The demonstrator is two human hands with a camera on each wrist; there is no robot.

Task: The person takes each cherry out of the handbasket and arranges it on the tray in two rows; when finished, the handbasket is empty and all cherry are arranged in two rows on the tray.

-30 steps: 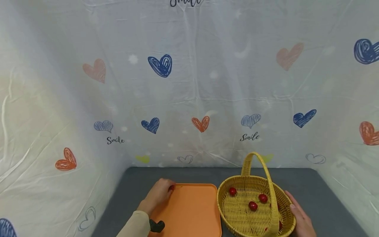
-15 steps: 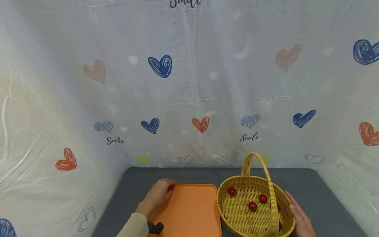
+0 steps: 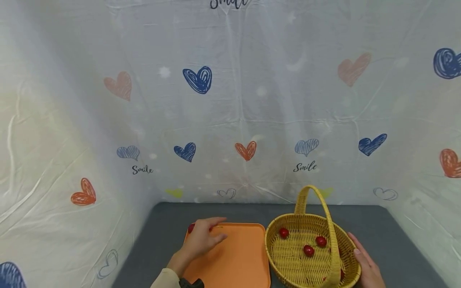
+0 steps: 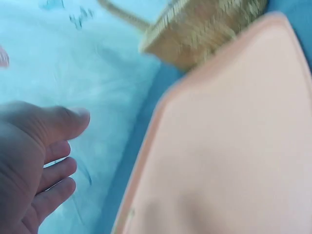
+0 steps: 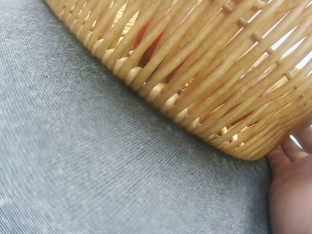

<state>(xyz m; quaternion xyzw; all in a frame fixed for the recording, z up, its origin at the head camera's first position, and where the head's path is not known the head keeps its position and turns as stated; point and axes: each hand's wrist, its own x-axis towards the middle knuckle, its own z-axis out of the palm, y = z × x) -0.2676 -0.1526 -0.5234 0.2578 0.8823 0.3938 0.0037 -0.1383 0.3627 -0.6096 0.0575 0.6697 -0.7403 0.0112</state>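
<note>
Your left hand [image 3: 200,241] lifted, released with fingers extended; a red fruit [image 3: 191,228] lay beyond it on the tray [image 3: 239,256], apparently placed. Your unclenched right hand [image 3: 368,267] rested against the basket [image 3: 286,260].

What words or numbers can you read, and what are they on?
"Smile": left, on the white cloth.
"Smile": right, on the cloth.
"Smile": top, on the cloth, partly cut off.
Dark marks on the cloth, left wrist view: too blurred to read.
I see no words or numbers on the tray or basket.
</note>
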